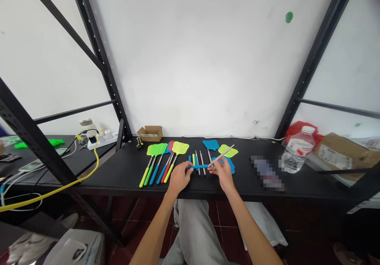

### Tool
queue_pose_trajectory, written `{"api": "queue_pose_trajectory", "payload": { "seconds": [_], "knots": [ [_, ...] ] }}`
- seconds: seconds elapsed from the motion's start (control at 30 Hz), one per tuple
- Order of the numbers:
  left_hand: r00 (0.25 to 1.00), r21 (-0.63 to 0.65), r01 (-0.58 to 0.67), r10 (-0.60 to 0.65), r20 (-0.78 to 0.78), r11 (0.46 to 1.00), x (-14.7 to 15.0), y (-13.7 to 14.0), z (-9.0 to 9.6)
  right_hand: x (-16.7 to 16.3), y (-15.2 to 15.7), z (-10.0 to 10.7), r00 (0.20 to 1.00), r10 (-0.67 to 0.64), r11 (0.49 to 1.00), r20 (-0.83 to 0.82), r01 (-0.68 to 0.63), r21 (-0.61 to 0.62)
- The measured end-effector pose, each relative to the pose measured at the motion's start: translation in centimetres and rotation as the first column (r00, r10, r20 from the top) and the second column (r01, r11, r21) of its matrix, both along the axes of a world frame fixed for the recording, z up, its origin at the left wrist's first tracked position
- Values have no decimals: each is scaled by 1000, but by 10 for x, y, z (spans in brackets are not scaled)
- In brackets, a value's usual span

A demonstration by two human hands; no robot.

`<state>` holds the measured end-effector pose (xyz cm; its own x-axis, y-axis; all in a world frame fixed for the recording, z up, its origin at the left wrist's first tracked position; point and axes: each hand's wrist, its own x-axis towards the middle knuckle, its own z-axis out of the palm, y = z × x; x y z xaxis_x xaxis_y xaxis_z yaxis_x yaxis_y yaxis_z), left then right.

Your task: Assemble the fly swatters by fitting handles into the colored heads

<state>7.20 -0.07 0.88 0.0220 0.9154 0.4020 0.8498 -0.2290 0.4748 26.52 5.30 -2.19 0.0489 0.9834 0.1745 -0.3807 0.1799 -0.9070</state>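
Note:
My left hand (180, 176) is closed on one end of a blue fly swatter handle (201, 166), which lies level across the front of the black table. My right hand (223, 173) pinches a silver metal rod (227, 151) that slants up to the right, its lower end at the handle's right end; whether it is inside cannot be seen. Behind my hands are several loose rods (201, 160) and a yellow-green handle (194, 160). A blue swatter head (210, 144) with a rod, yellow heads (234, 151) and stacked blue heads (231, 166) lie nearby. Several whole fly swatters (159, 149) lie to the left.
An open cardboard box (150, 132) and a small black-and-yellow object (139, 142) sit at the back left. Rightward are a blurred flat object (267, 173), a water bottle (297, 150) and a brown parcel (341, 156). A yellow cable (89, 174) hangs at left, past the shelf post.

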Motion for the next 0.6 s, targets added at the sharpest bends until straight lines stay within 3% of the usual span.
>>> {"api": "queue_pose_trajectory", "payload": {
  "seconds": [0.6],
  "knots": [
    [997,44,42,-44,60,998,-2,0,-3,1,-4,3,1000,-2,1000,-16,2,7]
  ]
}}
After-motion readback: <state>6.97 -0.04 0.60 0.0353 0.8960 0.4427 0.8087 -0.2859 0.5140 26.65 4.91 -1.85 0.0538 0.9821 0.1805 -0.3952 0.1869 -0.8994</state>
